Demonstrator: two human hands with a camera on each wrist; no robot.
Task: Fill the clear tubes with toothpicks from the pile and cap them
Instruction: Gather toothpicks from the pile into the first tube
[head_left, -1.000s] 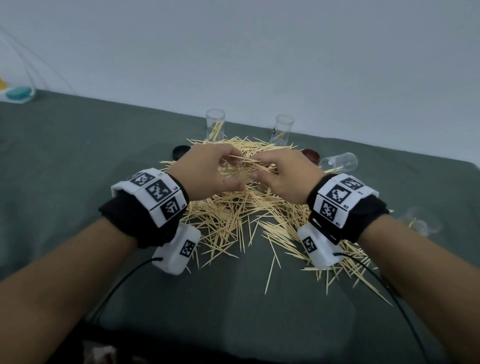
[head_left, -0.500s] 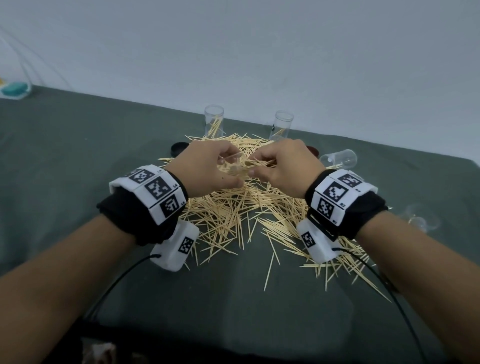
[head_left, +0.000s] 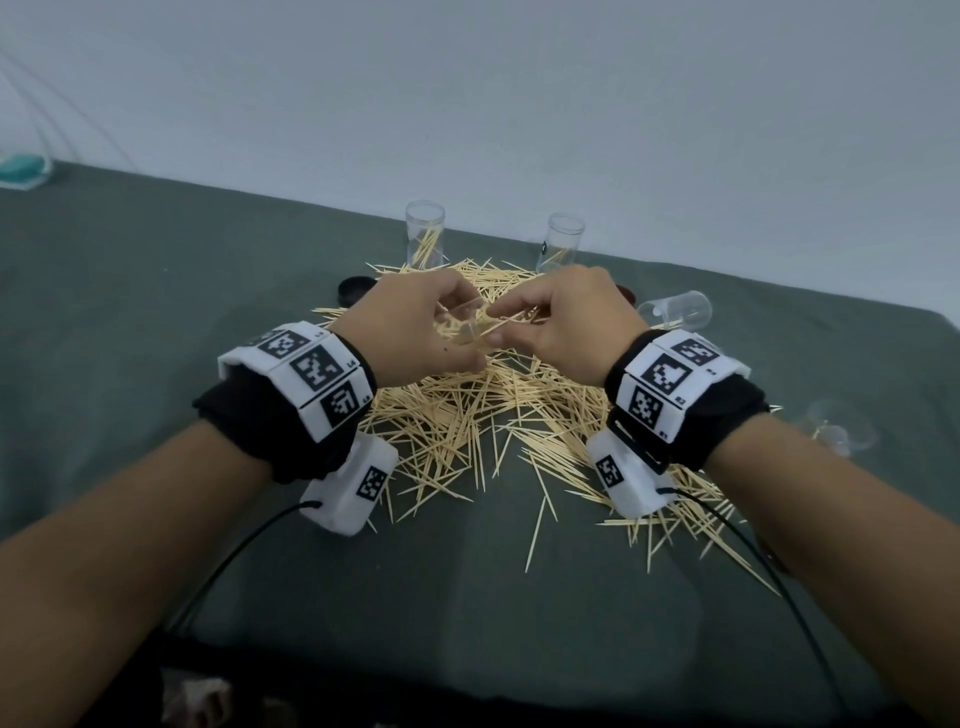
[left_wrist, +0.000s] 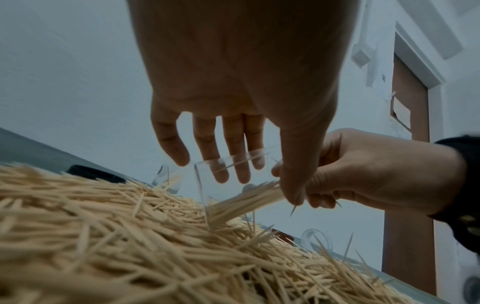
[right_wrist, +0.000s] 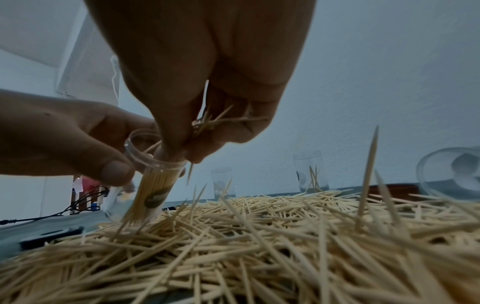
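The left hand (head_left: 415, 332) holds a small clear plastic tube (right_wrist: 145, 181) tilted above the loose heap of pale wooden toothpicks (head_left: 467, 415) that spreads over the grey-green cloth-covered table (head_left: 156, 312); its thumb presses one side of the tube and the fingers lie along the other, and the tube's base sits just over, perhaps touching, the heap. A tight bundle of toothpicks (right_wrist: 153, 189) stands inside this tube, beside a dark oval sticker (right_wrist: 155, 198) on its wall whose print is too blurred to read. The right hand (head_left: 561, 327) is at the tube's open mouth, its thumb and fingertips pinching a few more toothpicks (right_wrist: 207, 123) whose tips reach into the rim. At the far edge of the heap stand two upright clear tubes, the left one (head_left: 425, 234) and the right one (head_left: 563, 241), each with a few toothpicks leaning inside; the right one carries a small dark sticker, also unreadable. A third clear tube (head_left: 675, 317) lies on its side just right of the right hand, and another clear tube (head_left: 839, 431) lies farther right, blurred. A round black cap (head_left: 356, 288) rests on the cloth left of the heap, and a dark red cap (head_left: 626, 293) peeps out behind the right hand. Both wrists wear black bands with white blocks (head_left: 322, 374) printed with square black-and-white code markers; the tiny characters beside them cannot be read.
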